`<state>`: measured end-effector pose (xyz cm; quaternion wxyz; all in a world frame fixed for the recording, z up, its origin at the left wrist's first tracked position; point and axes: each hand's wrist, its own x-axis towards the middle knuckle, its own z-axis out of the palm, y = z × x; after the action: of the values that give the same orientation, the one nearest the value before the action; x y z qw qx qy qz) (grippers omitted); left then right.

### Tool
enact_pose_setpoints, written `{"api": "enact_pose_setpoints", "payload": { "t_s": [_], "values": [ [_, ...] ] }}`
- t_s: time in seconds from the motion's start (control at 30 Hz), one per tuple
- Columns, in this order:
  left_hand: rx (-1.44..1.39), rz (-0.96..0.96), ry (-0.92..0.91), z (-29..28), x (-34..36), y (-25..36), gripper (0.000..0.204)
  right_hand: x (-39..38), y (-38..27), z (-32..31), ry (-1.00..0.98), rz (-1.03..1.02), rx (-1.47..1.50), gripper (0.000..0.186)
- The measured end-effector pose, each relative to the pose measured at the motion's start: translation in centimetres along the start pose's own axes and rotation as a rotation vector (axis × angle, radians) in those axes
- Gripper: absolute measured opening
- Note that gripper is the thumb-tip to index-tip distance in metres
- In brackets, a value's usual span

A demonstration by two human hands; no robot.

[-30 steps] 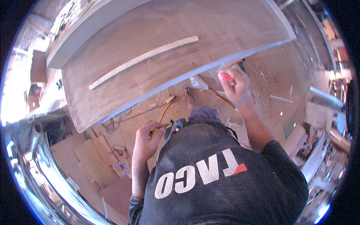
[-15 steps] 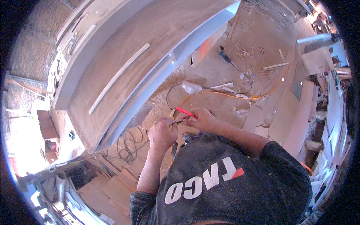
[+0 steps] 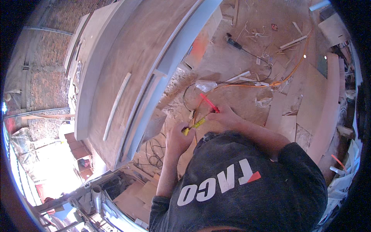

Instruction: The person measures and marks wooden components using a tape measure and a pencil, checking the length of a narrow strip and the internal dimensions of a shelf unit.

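My left hand (image 3: 177, 140) is closed around a yellow tape measure (image 3: 186, 132). A short length of its yellow blade (image 3: 199, 123) runs out toward my right hand (image 3: 226, 117). The right fingers are pinched near the blade's end and also hold a slim red pen-like stick (image 3: 209, 102), which points up and to the left. Both hands are in front of my chest, apart from each other. Just left of them stands a large curved wooden piece (image 3: 143, 58) with a pale edge, and a narrow wood strip (image 3: 117, 106) lies on it.
On the floor ahead lie a corded power tool (image 3: 234, 41), an orange cable (image 3: 293, 73), a clear plastic bag (image 3: 206, 85) and wood scraps (image 3: 291, 44). Dark cables (image 3: 154, 151) coil below the curved piece. Long boards (image 3: 315, 116) lie at the right.
My hands have moved apart, and more yellow blade shows between them. The red stick has swung to a steeper angle. The view has shifted, moving the surroundings in the picture.
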<state>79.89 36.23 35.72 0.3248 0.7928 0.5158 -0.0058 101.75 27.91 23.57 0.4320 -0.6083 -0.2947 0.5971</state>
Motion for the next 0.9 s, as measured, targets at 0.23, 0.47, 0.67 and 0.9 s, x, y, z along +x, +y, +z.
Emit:
{"api": "enact_pose_setpoints", "payload": {
  "t_s": [0.23,0.47,0.67,0.9],
  "values": [
    [-0.079,-0.055,-0.170,1.1,0.3,-1.5,0.047,1.1,1.2,-3.8,-0.017,-0.021,-0.002,0.019],
    [-0.154,-0.066,-0.135,-0.2,0.9,-0.4,0.061,-0.2,-5.8,0.5,-0.152,-0.070,-0.383,0.028],
    [-0.346,-0.058,-0.033,-3.7,-2.1,-6.4,0.064,1.2,-7.4,5.8,-0.151,-0.208,-0.440,0.033],
    [-1.058,0.076,0.279,-17.4,-13.3,-14.2,0.063,6.1,-9.7,8.2,0.079,-0.174,-0.176,0.049]
  ]
}}
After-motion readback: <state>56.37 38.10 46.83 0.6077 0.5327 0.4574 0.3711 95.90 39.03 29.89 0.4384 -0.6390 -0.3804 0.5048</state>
